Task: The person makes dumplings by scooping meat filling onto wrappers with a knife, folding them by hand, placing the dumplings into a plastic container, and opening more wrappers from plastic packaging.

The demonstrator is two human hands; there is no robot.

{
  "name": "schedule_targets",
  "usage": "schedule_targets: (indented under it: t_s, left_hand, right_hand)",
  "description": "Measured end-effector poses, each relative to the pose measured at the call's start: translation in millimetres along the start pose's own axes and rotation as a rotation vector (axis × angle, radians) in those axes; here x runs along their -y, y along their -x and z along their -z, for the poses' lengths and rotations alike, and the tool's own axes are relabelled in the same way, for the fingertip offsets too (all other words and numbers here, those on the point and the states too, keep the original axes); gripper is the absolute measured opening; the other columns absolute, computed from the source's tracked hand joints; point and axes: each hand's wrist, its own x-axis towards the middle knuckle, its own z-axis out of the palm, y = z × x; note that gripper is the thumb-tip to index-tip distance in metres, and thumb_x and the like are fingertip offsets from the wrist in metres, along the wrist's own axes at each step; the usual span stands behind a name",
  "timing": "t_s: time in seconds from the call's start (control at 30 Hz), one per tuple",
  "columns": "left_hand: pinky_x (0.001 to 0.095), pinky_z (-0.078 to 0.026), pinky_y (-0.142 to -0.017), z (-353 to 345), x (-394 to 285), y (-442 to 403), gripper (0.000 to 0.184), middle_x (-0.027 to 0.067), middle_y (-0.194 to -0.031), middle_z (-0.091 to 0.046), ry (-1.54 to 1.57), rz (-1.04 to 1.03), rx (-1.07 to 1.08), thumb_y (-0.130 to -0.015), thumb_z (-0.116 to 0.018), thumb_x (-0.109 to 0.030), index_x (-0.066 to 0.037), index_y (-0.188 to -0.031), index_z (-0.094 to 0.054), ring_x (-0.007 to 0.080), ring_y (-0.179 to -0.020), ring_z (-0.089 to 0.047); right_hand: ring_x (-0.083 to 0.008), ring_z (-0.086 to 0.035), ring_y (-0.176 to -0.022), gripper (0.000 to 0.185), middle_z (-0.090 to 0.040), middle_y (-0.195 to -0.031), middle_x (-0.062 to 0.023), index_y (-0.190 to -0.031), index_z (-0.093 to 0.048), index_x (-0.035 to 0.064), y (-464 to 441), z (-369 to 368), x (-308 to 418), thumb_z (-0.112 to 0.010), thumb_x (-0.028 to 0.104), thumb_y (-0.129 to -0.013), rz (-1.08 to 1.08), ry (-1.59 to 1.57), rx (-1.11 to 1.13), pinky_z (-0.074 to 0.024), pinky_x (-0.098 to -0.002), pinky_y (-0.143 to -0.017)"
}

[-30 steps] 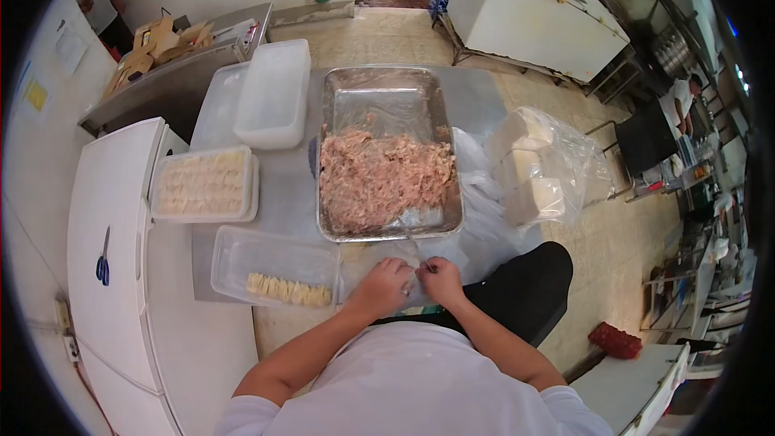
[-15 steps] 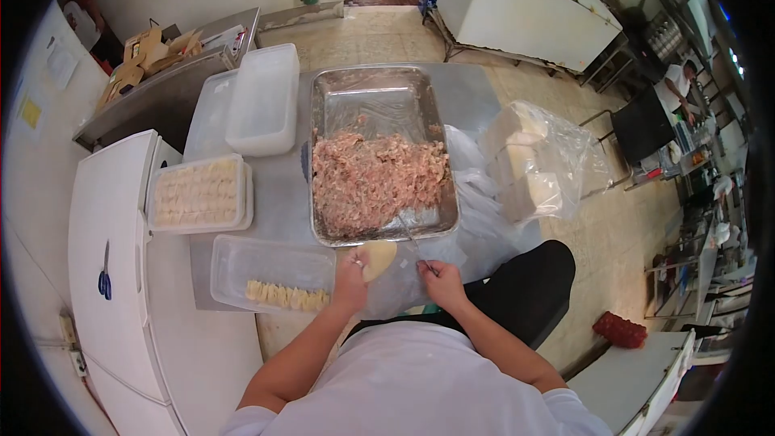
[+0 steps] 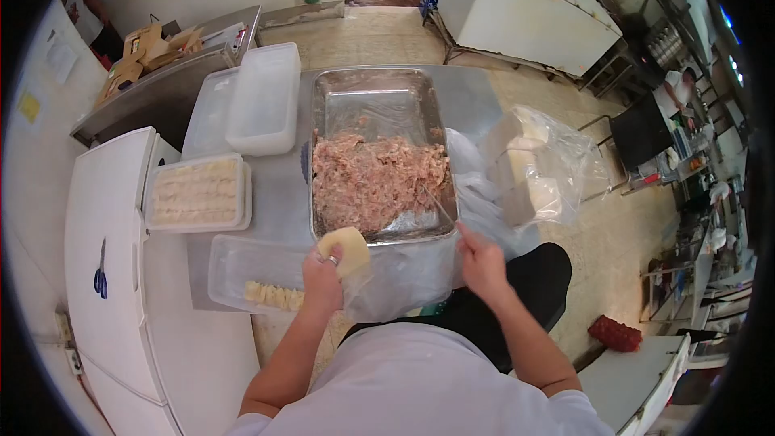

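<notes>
My left hand [image 3: 324, 278] is closed on a stack of pale yellow dumpling wrappers [image 3: 345, 251], in front of the metal tray's near edge. A thin metal spreading stick [image 3: 438, 207] is gripped in my right hand [image 3: 483, 262], its far tip in the ground meat filling [image 3: 367, 182]. The filling covers the middle and near part of the deep metal tray [image 3: 323, 89]. Beneath my left forearm, a clear plastic container [image 3: 234, 262] holds a row of filled dumplings [image 3: 274, 295], partly hidden by the arm.
Left stands a container packed with dumplings [image 3: 198, 194], with stacked empty plastic containers [image 3: 265, 101] behind it. Bagged wrapper stacks [image 3: 529, 165] lie right of the tray. A white freezer [image 3: 113, 218] flanks the table, scissors [image 3: 101, 270] on it. A co-worker [image 3: 674, 90] is far right.
My right hand has moved right and forward, bringing the stick's tip into the meat. My left hand has shifted left, and the wrappers now face upward more fully.
</notes>
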Motion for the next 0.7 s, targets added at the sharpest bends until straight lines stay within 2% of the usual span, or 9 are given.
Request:
schedule_targets:
  t_s: [0.03,0.13,0.23,0.3,0.43,0.53,0.63,0.7]
  left_hand:
    - [0.0396,-0.058,-0.086,-2,-10,-1,0.029,0.0107,-0.115,-0.068,0.169,0.032,0.002,-0.101,-0.062,-0.013,0.001,-0.127,-0.059,0.0236,-0.1,-0.069]
    - [0.0394,-0.057,-0.09,0,-23,-9,0.031,0.0112,-0.117,-0.067,0.274,0.085,0.043,-0.102,-0.061,-0.015,0.001,-0.129,-0.058,0.0235,-0.104,-0.068]
    - [0.0397,-0.057,-0.094,0,-31,-10,0.036,0.0112,-0.12,-0.066,0.256,0.074,0.155,-0.102,-0.06,-0.017,0.001,-0.133,-0.055,0.0244,-0.11,-0.066]
    - [0.0415,-0.055,-0.098,1,-30,-12,0.037,0.0121,-0.122,-0.065,0.357,0.122,0.181,-0.103,-0.058,-0.017,0.001,-0.135,-0.054,0.026,-0.112,-0.065]
    - [0.0446,-0.051,-0.104,3,-29,-10,0.039,0.014,-0.125,-0.066,0.565,0.214,0.192,-0.103,-0.057,-0.023,0.0,-0.134,-0.054,0.0302,-0.117,-0.065]
    - [0.0456,-0.05,-0.105,-1,-34,-2,0.041,0.0137,-0.126,-0.066,0.57,0.225,0.207,-0.104,-0.054,-0.028,-0.001,-0.134,-0.054,0.0304,-0.117,-0.065]
    - [0.0459,-0.05,-0.105,-1,-29,-7,0.041,0.0137,-0.127,-0.066,0.648,0.285,0.201,-0.105,-0.051,-0.03,-0.001,-0.133,-0.055,0.0306,-0.117,-0.065]
    - [0.0461,-0.049,-0.106,-1,-27,-10,0.041,0.0137,-0.127,-0.066,0.677,0.302,0.237,-0.106,-0.048,-0.031,-0.001,-0.134,-0.055,0.0306,-0.118,-0.064]
  right_hand:
    - [-0.032,-0.067,-0.083,0.035,-0.067,-0.089,-0.0143,-0.125,-0.069,0.0107,-11,16,2,-0.058,0.008,-0.092,0.017,0.147,0.029,-0.0534,-0.0419,-0.072]
    - [-0.0349,-0.07,-0.088,0.042,-0.07,-0.097,-0.0126,-0.126,-0.07,0.0169,-41,46,13,-0.06,0.007,-0.087,0.045,0.589,0.193,-0.0558,-0.0446,-0.077]
    - [-0.0323,-0.071,-0.088,0.04,-0.069,-0.096,-0.0105,-0.127,-0.068,0.0175,-65,38,12,-0.059,0.011,-0.088,0.091,0.718,0.258,-0.0573,-0.0441,-0.077]
    - [-0.0321,-0.071,-0.089,0.028,-0.07,-0.096,-0.0101,-0.116,-0.07,0.0152,-79,15,-1,-0.057,0.014,-0.092,0.144,0.801,0.279,-0.0581,-0.0442,-0.075]
    - [-0.0309,-0.072,-0.086,0.02,-0.07,-0.095,-0.0099,-0.107,-0.071,0.0135,-75,-3,-4,-0.056,0.017,-0.094,0.273,0.88,0.375,-0.059,-0.043,-0.071]
    - [-0.0309,-0.073,-0.083,0.019,-0.07,-0.093,-0.01,-0.106,-0.07,0.0136,-71,15,2,-0.056,0.017,-0.095,0.223,0.786,0.412,-0.0593,-0.042,-0.068]
    - [-0.031,-0.072,-0.088,0.028,-0.069,-0.098,-0.0092,-0.12,-0.069,0.0173,-86,23,10,-0.054,0.015,-0.096,0.15,0.844,0.405,-0.0585,-0.0437,-0.071]
    - [-0.0311,-0.072,-0.089,0.029,-0.069,-0.099,-0.0093,-0.12,-0.069,0.0182,-85,8,7,-0.054,0.015,-0.096,0.182,0.858,0.426,-0.0584,-0.044,-0.071]
